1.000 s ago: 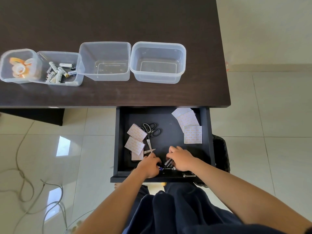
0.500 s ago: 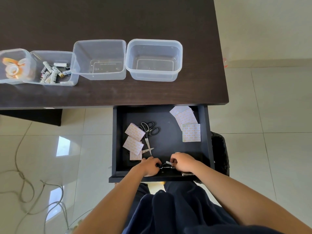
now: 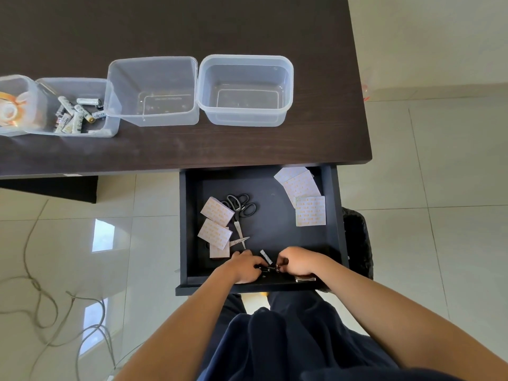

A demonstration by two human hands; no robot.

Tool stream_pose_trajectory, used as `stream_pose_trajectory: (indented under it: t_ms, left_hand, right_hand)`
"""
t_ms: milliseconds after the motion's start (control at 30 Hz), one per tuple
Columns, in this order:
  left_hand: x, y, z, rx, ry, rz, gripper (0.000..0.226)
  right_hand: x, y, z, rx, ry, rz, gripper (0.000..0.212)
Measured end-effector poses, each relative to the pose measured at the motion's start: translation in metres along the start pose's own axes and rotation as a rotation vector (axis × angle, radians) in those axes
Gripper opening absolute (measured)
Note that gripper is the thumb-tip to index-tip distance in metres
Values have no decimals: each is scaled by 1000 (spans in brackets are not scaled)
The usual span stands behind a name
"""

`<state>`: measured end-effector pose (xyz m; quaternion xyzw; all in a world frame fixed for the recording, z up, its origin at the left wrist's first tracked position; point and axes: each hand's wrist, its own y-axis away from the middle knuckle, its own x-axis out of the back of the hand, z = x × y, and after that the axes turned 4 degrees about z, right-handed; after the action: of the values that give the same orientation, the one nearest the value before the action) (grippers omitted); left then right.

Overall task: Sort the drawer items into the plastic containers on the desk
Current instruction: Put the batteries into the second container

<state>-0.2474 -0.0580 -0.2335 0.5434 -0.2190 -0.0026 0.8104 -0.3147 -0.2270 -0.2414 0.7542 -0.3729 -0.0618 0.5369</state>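
The open drawer point(image 3: 192, 221) projects from under the near edge of the dark surface point(image 3: 192, 149). Both hands work at the drawer's near wall: the left hand point(image 3: 243, 266) and the right hand point(image 3: 298, 262) have their fingers curled around a cluster of small dark items point(image 3: 270, 268) lying between them (the items are too small to identify, and whether each hand actually grips one cannot be told). A small white cylinder point(image 3: 266, 257) lies just beyond that cluster. In the drawer's left half, a pair of black-handled scissors point(image 3: 238, 209) lies beside three pale sticker sheets point(image 3: 217, 211), with a smaller pair of scissors point(image 3: 239, 240) near them. Three more sticker sheets point(image 3: 310, 210) sit overlapped in the far right corner. On the surface, four clear plastic containers stand in a row, side by side: the leftmost container point(image 3: 24, 86) holds tape rolls point(image 3: 8, 111), the second container point(image 3: 110, 130) holds batteries point(image 3: 74, 116), and the third container point(image 3: 154, 116) and fourth container point(image 3: 244, 119) hold nothing visible.
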Motion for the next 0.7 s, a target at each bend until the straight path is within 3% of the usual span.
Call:
stream_pose_trajectory:
  t_ms: [233, 533, 700]
  left_hand:
    - [3, -6, 4, 24, -29, -20, 38]
    - [0, -6, 3, -72, 67, 46, 26]
    - [-2, 0, 0, -100, 252, 125, 13]
  right_hand:
    - [12, 4, 3, -72, -58, -67, 20]
    - [7, 11, 9, -108, -381, 219, 19]
    - [9, 11, 7, -212, -532, 241, 15]
